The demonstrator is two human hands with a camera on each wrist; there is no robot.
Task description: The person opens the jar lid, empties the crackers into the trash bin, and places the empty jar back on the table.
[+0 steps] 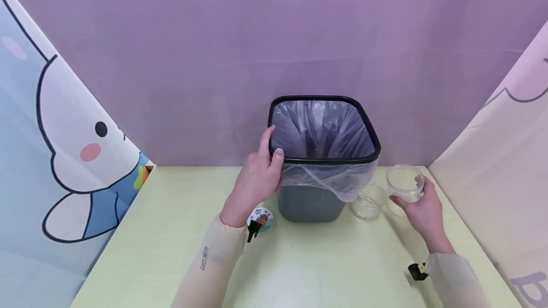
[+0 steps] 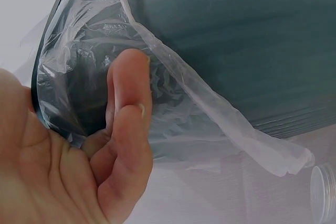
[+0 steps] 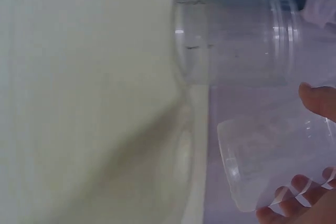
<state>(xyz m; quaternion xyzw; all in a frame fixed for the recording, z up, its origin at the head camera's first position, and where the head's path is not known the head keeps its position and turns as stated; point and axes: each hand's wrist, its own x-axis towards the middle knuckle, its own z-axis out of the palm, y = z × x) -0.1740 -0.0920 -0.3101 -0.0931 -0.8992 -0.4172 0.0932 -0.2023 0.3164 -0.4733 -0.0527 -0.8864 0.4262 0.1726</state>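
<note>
Left hand (image 1: 254, 175): fingers bent at the near-left corner of a black plastic rim (image 1: 329, 161), seemingly gripping it; partly hidden.
Grey plastic bin (image 1: 310, 208): on the table; translucent plastic liner (image 1: 329, 177) folded over the rim.
Clear cylindrical jar (image 1: 367, 207): standing just beside the bin.
Right hand (image 1: 421, 210): curled round a second clear jar (image 1: 402, 179), raised.
Progress: liner fitted; one jar down, one in hand.
Table (image 1: 162, 251): pale yellow, bearing a printed disc (image 1: 267, 217).
Room: cartoon panel (image 1: 25, 156), purple backdrop (image 1: 214, 37).

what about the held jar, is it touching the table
No, the right wrist view shows a gap between the jar and table.
</note>
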